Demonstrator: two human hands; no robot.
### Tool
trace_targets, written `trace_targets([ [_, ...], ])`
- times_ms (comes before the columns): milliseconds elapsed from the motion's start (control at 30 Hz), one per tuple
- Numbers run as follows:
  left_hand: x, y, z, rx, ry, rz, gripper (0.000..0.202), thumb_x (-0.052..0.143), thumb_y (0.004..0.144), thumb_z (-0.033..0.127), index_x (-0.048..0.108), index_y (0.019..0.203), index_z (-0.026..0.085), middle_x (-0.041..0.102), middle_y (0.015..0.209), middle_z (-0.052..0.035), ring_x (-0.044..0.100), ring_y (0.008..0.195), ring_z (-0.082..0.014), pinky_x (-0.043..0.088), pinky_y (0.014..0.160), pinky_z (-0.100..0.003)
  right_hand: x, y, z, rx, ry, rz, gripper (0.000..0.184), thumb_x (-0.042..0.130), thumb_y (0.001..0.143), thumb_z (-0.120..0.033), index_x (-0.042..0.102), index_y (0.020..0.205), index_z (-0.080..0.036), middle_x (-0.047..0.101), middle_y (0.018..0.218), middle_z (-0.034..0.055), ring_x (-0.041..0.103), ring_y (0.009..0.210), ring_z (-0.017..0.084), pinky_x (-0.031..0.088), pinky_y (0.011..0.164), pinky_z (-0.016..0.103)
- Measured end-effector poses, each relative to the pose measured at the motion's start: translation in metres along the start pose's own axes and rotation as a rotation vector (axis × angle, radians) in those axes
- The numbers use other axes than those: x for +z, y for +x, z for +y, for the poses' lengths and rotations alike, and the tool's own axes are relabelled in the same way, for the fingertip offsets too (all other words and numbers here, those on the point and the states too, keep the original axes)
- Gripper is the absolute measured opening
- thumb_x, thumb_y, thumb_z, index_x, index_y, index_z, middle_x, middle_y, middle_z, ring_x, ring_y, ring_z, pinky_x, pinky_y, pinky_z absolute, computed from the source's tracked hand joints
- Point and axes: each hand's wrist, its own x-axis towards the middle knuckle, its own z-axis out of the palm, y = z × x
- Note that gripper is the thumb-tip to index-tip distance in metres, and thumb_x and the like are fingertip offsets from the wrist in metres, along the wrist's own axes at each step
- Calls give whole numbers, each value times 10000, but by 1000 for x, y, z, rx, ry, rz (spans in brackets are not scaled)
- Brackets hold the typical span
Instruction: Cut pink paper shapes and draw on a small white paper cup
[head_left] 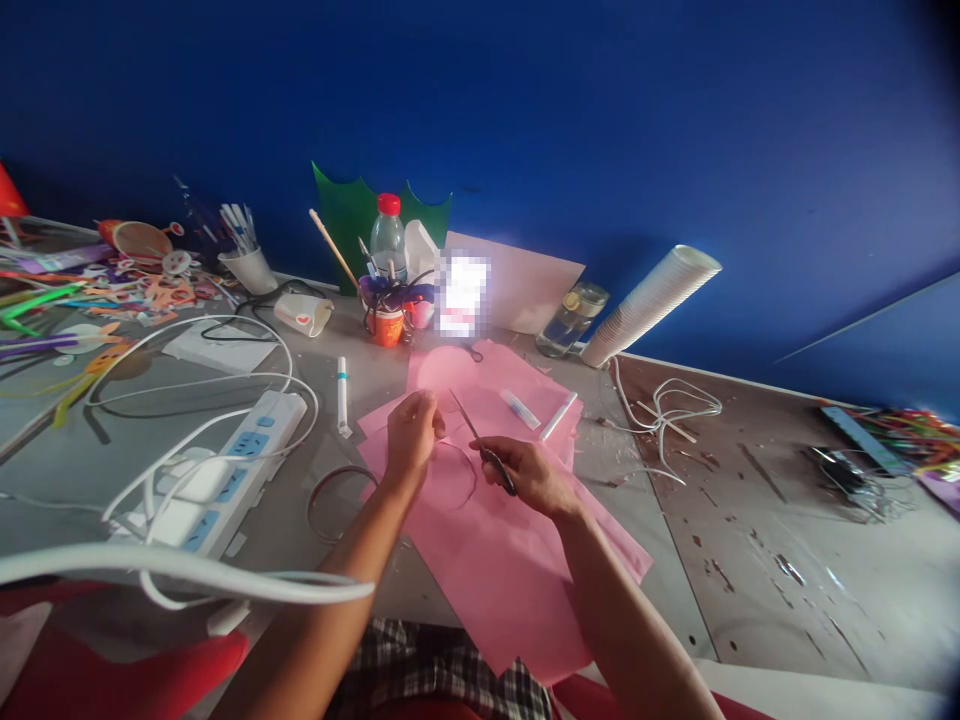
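My left hand [411,435] is closed in a pinch over the pink paper [517,590], with a bit of pink paper at its fingertips. A thin curved pink strip [472,478] shows just below those fingers. My right hand [529,475] grips a pair of scissors [497,470] with a dark handle, its slim blades pointing up and left towards my left hand. Several pink sheets lie overlapped under both hands. On them rest a white marker [559,416] and a small clear-and-white tube [520,409].
A white power strip [244,470] with looping cables lies at left. Behind stand a phone with a bright screen [463,292], a red-capped bottle [388,240], a glass jar [571,318] and leaning stacked paper cups [652,303]. Colourful scraps [150,290] crowd the far left.
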Motion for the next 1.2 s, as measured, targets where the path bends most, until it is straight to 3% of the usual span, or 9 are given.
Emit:
trace_targets([
  [1200, 8, -8, 6, -77, -28, -32, 286, 627, 816, 372, 507, 616, 205, 528, 499, 39, 481, 444, -93, 385, 476, -216, 3, -2, -10, -31, 45, 13, 386, 696, 765, -384, 734, 1088, -175, 609, 681, 1, 531, 628, 128, 433, 586, 269],
])
